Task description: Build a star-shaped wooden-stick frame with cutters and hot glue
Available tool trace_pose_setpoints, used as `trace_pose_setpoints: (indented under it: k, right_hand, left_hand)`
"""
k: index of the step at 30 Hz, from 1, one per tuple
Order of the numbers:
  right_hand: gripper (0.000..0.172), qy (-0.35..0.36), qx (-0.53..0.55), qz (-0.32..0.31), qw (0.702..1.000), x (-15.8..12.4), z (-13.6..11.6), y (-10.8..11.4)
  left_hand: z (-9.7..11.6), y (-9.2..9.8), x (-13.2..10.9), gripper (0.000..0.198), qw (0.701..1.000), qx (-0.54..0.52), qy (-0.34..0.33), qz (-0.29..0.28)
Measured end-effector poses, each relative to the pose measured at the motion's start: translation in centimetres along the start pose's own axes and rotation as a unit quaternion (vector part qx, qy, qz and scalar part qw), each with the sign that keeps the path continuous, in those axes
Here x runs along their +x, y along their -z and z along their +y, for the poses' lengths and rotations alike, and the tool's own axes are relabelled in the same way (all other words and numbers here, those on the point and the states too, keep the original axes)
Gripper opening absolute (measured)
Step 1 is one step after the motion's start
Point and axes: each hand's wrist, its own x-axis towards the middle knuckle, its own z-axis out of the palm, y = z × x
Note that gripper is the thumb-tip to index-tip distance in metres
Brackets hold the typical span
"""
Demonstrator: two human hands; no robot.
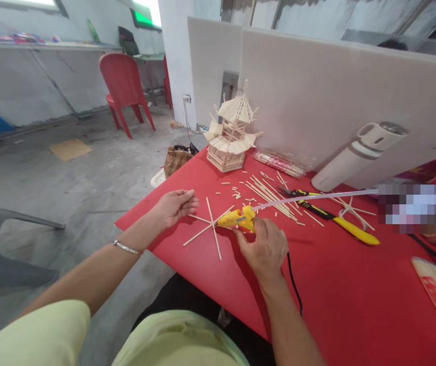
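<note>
My right hand (265, 249) grips a yellow hot glue gun (236, 218), with a long, pale glue stick (313, 197) jutting from its back. The gun's nozzle is over the centre of a star of crossed thin wooden sticks (201, 234) on the red table. My left hand (177, 206) is just left of the star, near one stick's end. Its fingers are curled together; whether anything is between them is hidden. Loose wooden sticks (271, 195) and short cut pieces lie beyond the gun. Yellow-and-black pliers (326, 213) rest to the right.
A stick-built pagoda model (233, 132) stands at the table's far corner. Behind the sticks are a bagged stick bundle (281, 161) and a leaning white tumbler (358, 155). Another stick star (349, 208) lies right. The gun's black cord (295, 284) trails toward me. White boards (340, 96) stand behind.
</note>
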Motion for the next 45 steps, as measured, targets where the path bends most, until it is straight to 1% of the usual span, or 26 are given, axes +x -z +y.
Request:
trace_pose_setpoints:
  k: [3,5,7,10,12,16,18,21,24,27,31,40,45]
  right_hand:
    - [0.035,0.000,-0.010,-0.005,1.000,-0.1,0.0,-0.1]
    - [0.033,-0.001,-0.009,-0.012,1.000,-0.2,-0.1,-0.3]
    - [0.031,-0.002,-0.006,-0.017,1.000,-0.2,-0.1,-0.4]
    - [0.031,-0.004,-0.009,-0.018,1.000,-0.3,-0.2,-0.6]
    - [0.030,-0.005,-0.010,-0.015,1.000,-0.3,-0.2,-0.6]
    - [0.029,-0.006,-0.008,-0.014,1.000,-0.3,-0.3,-0.8]
    - [0.029,-0.007,-0.008,-0.022,1.000,-0.4,-0.3,-0.9]
    - [0.029,-0.010,-0.007,-0.038,0.999,-0.6,-0.2,-1.0]
    - [0.029,-0.014,-0.006,-0.045,0.999,-0.7,-0.1,-1.0]
    - [0.028,-0.015,-0.007,-0.044,0.999,-0.7,-0.1,-0.9]
    - [0.027,-0.019,-0.009,-0.052,0.998,-0.6,-0.2,-0.8]
    - [0.025,-0.014,-0.004,-0.080,0.997,-0.5,-0.2,-0.6]
    - [0.024,-0.011,-0.008,-0.073,0.997,-0.5,-0.1,-0.6]
  left_hand:
    - [-0.8,0.7,0.1,0.023,0.994,0.094,-0.058,0.020]
    - [-1.3,1.0,0.1,0.023,0.988,0.119,-0.090,0.022]
    - [-1.7,1.3,0.0,0.021,0.986,0.134,-0.101,0.014]
    - [-1.9,1.6,-0.2,0.020,0.986,0.141,-0.089,-0.014]
    - [-2.0,1.7,-0.3,0.026,0.986,0.145,-0.079,-0.036]
    - [-2.3,1.9,-0.2,0.036,0.979,0.161,-0.111,-0.056]
    - [-2.4,2.0,-0.3,0.039,0.975,0.183,-0.113,-0.060]
    - [-2.5,1.9,-0.6,0.035,0.963,0.241,-0.089,-0.077]
    - [-2.6,1.6,-0.9,0.027,0.950,0.287,-0.108,-0.064]
    - [-2.6,1.1,-1.0,0.025,0.944,0.300,-0.126,-0.059]
    - [-2.7,0.8,-0.8,0.024,0.945,0.300,-0.109,-0.075]
    - [-2.7,0.5,-0.9,0.023,0.949,0.297,-0.077,-0.076]
    - [-2.6,0.2,-1.1,0.016,0.941,0.314,-0.102,-0.076]
